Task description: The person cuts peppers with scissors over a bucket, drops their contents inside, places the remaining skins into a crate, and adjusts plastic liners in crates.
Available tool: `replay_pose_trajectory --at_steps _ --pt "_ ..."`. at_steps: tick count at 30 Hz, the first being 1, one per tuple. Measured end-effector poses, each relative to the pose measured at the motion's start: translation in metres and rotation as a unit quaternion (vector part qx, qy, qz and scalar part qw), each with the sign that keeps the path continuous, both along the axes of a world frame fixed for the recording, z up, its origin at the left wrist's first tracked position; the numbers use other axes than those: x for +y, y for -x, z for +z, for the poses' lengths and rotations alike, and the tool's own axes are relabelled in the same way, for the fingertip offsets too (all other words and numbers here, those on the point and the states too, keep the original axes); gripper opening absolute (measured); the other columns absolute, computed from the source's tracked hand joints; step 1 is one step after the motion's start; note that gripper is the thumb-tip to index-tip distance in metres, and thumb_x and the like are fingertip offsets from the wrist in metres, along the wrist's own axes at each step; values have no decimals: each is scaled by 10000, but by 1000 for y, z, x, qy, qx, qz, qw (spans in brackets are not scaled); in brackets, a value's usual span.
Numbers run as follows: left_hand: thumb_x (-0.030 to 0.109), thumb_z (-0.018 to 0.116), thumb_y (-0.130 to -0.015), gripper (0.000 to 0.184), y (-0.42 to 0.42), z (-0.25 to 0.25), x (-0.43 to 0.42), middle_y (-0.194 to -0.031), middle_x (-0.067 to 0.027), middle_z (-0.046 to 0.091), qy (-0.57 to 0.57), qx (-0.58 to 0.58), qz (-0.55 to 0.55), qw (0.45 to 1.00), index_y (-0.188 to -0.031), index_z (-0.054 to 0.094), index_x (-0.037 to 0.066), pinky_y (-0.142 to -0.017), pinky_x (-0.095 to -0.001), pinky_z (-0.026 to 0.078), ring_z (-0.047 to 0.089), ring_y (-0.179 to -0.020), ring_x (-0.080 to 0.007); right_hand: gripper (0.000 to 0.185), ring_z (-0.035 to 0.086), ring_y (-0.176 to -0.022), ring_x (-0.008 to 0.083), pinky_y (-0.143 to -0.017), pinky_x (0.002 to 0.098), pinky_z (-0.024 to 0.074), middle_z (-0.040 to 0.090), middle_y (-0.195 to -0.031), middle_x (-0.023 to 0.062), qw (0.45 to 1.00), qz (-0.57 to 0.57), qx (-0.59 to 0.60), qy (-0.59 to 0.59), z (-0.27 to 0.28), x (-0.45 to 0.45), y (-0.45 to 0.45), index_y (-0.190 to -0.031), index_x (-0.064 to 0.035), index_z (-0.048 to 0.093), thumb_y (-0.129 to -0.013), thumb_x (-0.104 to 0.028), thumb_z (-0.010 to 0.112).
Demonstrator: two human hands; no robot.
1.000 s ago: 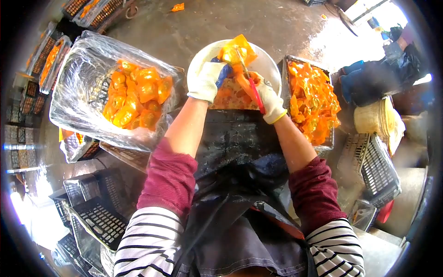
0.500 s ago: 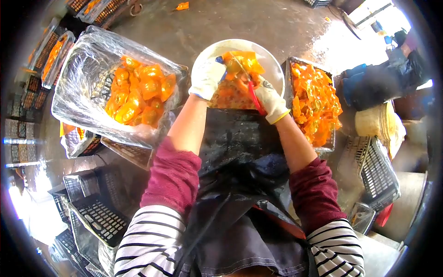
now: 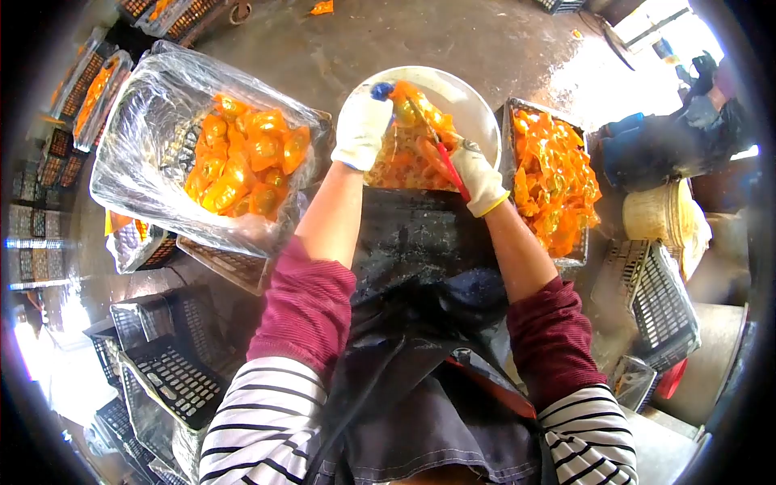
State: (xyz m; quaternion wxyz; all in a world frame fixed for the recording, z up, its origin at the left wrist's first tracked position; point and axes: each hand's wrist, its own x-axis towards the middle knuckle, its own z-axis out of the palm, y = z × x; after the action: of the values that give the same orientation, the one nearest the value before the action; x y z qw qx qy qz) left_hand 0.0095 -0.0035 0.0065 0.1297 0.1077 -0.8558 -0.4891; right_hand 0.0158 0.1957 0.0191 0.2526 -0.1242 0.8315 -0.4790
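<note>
My gloved left hand point(image 3: 364, 129) grips an orange plastic packet point(image 3: 436, 119) by its upper end, over a white basin point(image 3: 483, 105). A blue patch shows at the fingertips of that hand. In my gloved right hand point(image 3: 478, 176) are red-handled scissors point(image 3: 453, 171), their blades pointing up and left against the packet. Beneath both hands, wet orange-brown contents point(image 3: 396, 170) lie in the basin; what they are exactly I cannot make out.
Left of the basin stands a crate lined with clear plastic point(image 3: 133, 137), holding several filled orange packets point(image 3: 250, 158). To the right, another crate is heaped with flattened orange plastic point(image 3: 554, 182). Black crates point(image 3: 174, 380) stand lower left. A person in dark clothes point(image 3: 679, 149) is at the right.
The packet has gone from spread out to narrower and slanting between my hands. My left hand has turned and risen slightly. The scissors' red handles appear closer together.
</note>
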Motion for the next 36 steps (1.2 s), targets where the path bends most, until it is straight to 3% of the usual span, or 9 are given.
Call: replay_pose_trajectory --at_steps 3,5,9,12,16,18,26,33,36 --pt "280 528 -909 287 10 1 -2 -1018 -108 650 -564 2 -6 826 -1055 639 59 -798 -388 494 596 -973 -244 334 581 -626 132 -572 267 486 656 -896 61 974 -90 -112 176 10 2 -7 -1131 -8 594 -853 -183 655" --pt "212 639 -855 342 23 -36 -6 -1108 -71 594 -407 162 -207 875 -1151 570 56 -845 -349 492 545 -1042 -206 322 593 -686 132 -586 267 491 652 -918 59 960 -77 -168 212 18 6 -7 -1128 -22 602 -846 -165 662" --pt "152 671 -834 443 5 -10 10 -1162 -80 554 -415 121 -175 885 -1227 494 50 -915 -309 474 528 -1063 -209 296 598 -792 134 -605 268 499 646 -958 57 988 -64 -22 139 4 2 -5 -1110 -26 614 -839 -135 664" --pt "195 636 -873 368 3 14 17 -1104 -71 584 -574 -42 -98 812 -1199 538 55 -803 -303 518 562 -959 -170 301 587 -854 138 -636 269 502 641 -982 54 995 -30 -19 98 -8 9 5 -1133 -16 596 -854 -117 643" --pt "267 714 -810 376 23 -27 5 -1027 -93 660 -293 44 -77 952 -1084 627 26 -827 -272 490 612 -913 -199 323 624 -786 167 -549 269 510 638 -981 77 993 -69 -37 93 -19 8 9 -1164 -19 572 -867 -132 628" --pt "273 698 -822 368 27 -37 3 -1010 -92 666 -246 54 -77 965 -1081 630 21 -814 -260 480 612 -887 -184 329 642 -743 185 -492 267 508 637 -973 87 963 -109 -164 184 6 3 -1 -1175 -26 564 -874 -147 622" --pt "164 650 -859 315 21 -33 4 -952 -62 654 -50 33 -50 997 -1128 598 10 -693 -265 505 587 -804 -136 321 646 -692 192 -447 243 483 642 -940 113 984 -79 -118 109 -27 8 13 -1162 -29 577 -876 -167 622" --pt "167 639 -869 328 12 -21 21 -1027 -81 625 -318 38 -33 947 -1154 582 15 -679 -266 550 589 -875 -148 349 634 -722 167 -541 240 506 648 -911 109 995 -67 -41 59 13 1 -2 -1167 -24 574 -853 -159 647" --pt "189 614 -888 354 10 -8 22 -1052 -86 612 -416 36 -55 907 -1194 555 21 -712 -281 555 593 -921 -166 381 618 -825 159 -655 235 512 644 -912 95 978 -119 -137 102 7 7 3 -1195 -16 546 -859 -166 643"
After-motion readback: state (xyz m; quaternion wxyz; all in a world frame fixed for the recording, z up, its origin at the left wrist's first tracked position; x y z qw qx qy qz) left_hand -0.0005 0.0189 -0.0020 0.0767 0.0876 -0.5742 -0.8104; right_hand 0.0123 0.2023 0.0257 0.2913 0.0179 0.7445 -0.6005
